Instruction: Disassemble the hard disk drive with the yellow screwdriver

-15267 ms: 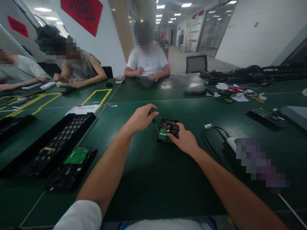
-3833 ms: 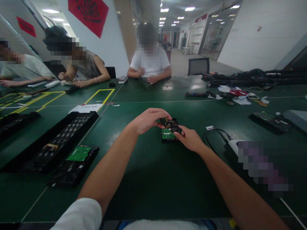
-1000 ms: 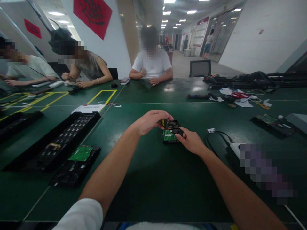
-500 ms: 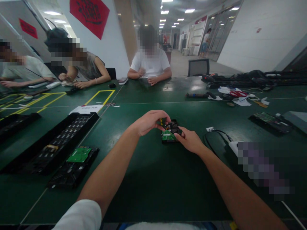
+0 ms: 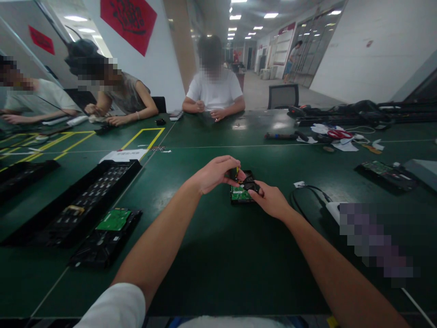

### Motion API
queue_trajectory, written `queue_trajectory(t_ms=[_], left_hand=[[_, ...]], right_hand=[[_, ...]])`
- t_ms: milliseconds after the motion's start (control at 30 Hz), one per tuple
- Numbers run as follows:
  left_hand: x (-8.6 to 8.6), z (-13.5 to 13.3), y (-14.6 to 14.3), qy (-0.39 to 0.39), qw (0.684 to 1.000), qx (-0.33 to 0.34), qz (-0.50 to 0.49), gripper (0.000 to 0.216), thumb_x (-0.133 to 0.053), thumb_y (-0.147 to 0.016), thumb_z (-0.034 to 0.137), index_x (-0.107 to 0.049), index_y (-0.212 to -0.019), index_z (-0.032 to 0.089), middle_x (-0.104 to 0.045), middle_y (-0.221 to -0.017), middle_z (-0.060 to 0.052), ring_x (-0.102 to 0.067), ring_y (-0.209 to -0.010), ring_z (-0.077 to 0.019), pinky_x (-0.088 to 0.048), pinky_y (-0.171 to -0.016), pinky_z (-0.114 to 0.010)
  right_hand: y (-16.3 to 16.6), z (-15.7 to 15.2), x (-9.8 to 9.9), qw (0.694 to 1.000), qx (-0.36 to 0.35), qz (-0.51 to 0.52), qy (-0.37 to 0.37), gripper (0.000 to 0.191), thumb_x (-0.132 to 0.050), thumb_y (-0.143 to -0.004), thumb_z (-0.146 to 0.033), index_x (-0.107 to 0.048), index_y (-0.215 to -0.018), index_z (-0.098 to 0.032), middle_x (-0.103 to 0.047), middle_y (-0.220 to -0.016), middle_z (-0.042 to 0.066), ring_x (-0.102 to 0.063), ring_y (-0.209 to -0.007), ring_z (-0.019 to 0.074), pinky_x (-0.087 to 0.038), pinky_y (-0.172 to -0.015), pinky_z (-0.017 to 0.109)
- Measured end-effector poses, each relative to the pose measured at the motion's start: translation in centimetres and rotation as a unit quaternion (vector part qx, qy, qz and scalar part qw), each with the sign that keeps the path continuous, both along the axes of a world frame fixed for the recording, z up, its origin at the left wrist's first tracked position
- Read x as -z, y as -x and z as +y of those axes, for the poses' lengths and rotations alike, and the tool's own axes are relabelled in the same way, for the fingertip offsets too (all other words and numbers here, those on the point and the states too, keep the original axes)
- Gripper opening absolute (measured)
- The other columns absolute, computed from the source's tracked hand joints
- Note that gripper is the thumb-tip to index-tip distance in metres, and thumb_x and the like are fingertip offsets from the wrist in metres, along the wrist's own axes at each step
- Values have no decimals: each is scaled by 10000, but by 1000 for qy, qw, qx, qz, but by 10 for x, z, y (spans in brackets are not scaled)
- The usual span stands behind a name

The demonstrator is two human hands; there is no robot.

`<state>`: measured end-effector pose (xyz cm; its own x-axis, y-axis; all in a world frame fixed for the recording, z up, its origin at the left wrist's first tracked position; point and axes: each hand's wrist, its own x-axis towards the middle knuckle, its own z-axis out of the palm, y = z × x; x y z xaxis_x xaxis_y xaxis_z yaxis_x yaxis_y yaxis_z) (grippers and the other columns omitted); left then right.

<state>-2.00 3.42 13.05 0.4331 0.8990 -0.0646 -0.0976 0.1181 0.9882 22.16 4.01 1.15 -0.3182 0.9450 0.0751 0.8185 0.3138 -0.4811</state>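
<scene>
In front of me on the green table lies a hard drive (image 5: pixel 240 195), its green circuit board facing up. From above and to the left, my left hand (image 5: pixel 218 174) closes its fingers round a small black-and-yellow tool (image 5: pixel 234 172), over the drive's far part; the tip is hidden. My right hand (image 5: pixel 271 198) grips a black part (image 5: pixel 251 186) at the drive's right side, thumb in front. Whether this part is joined to the drive I cannot tell.
At left, another drive in a black frame (image 5: pixel 105 237) lies beside a long black tray (image 5: pixel 85 205). At right are a cable (image 5: pixel 309 187), a drive (image 5: pixel 385 174) and a grey box (image 5: pixel 423 171). Scissors (image 5: pixel 339 134) lie farther back. Co-workers sit across the table (image 5: pixel 213 95) and at left.
My left fingers and the black-and-yellow tool have shifted slightly, with the tool turned a little. My right hand stays at the black part, and the drive has hardly moved.
</scene>
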Motion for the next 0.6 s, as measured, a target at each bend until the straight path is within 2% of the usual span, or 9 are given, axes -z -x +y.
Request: queue_trajectory(t_ms=[200, 300, 400, 600], left_hand=[[2, 4, 4, -49, 997, 39, 44, 249, -633, -890, 374, -688, -859, 133, -671, -932, -93, -635, -875, -179, -543, -685, -278], [1, 5, 6, -70, 995, 36, 68, 284, -624, -887, 397, -730, -862, 135, -670, -973, -90, -614, -884, -169, -509, -658, -249], [-1, 3, 5, -61, 995, 15, 77, 288, -660, -869, 414, -729, -917, 139, -677, -1006, -96, -625, -908, -180, -524, -673, -259], [1, 0, -1, -12, 999, 5, 38, 306, -687, -872, 423, -641, -991, 145, -696, -863, -98, -670, -815, -199, -573, -674, -328]], right_hand=[[1, 0, -3, 1000, 4, -9, 4, 535, -524, -1019, -522, -575, -1437, -193, -743, -902, 65, -647, -731, 206, -353, -606, 281], [1, -1, -4, 1000, 5, -13, 6, 541, -522, -1019, -529, -572, -1445, -201, -740, -892, 63, -648, -737, 209, -353, -611, 283], [1, -1, -4, 1000, 9, -9, 3, 552, -522, -1017, -532, -574, -1442, -183, -737, -876, 62, -654, -749, 213, -367, -624, 287], [1, -1, -3, 1000, 12, -3, 6, 553, -529, -1013, -530, -576, -1438, -180, -743, -885, 67, -663, -774, 220, -393, -645, 291]])
